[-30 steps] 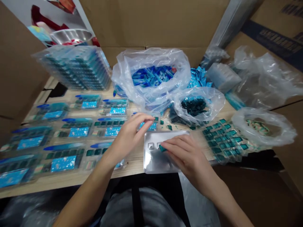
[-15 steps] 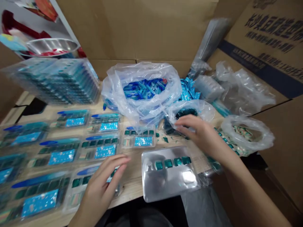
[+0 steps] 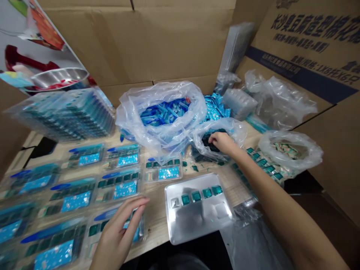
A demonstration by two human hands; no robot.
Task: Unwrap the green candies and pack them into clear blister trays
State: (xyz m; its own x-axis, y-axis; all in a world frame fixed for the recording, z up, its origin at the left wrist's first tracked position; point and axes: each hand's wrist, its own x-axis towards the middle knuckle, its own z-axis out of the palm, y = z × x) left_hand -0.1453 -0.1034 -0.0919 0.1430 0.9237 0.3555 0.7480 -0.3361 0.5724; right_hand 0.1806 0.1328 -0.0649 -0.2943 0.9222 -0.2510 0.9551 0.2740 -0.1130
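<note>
My right hand (image 3: 222,142) reaches into a clear plastic bag (image 3: 236,131) of dark green pieces (image 3: 206,139). Its fingers are curled together, and what they hold, if anything, is hidden. My left hand (image 3: 120,228) hangs over a filled clear tray (image 3: 94,240) at the near left, thumb and fingers stretched out with nothing between them. Between my hands lies a shiny silver plate (image 3: 194,221) with a row of square hollows. Several glossy green squares (image 3: 196,196) sit in that row; the leftmost hollow (image 3: 174,203) holds none.
Filled trays (image 3: 125,189) with blue packets cover the left side, and stacked trays (image 3: 70,116) stand behind. A large bag (image 3: 126,108) of blue sticks is at the back. Right are an open bag (image 3: 315,153) of beige-green pieces and cardboard boxes (image 3: 323,123). Green crumbs (image 3: 195,168) dot the table.
My right hand has gone from above the bag's near edge down into the dark green pieces, its fingers closing. The view has shifted slightly. My left hand stays over the trays.
</note>
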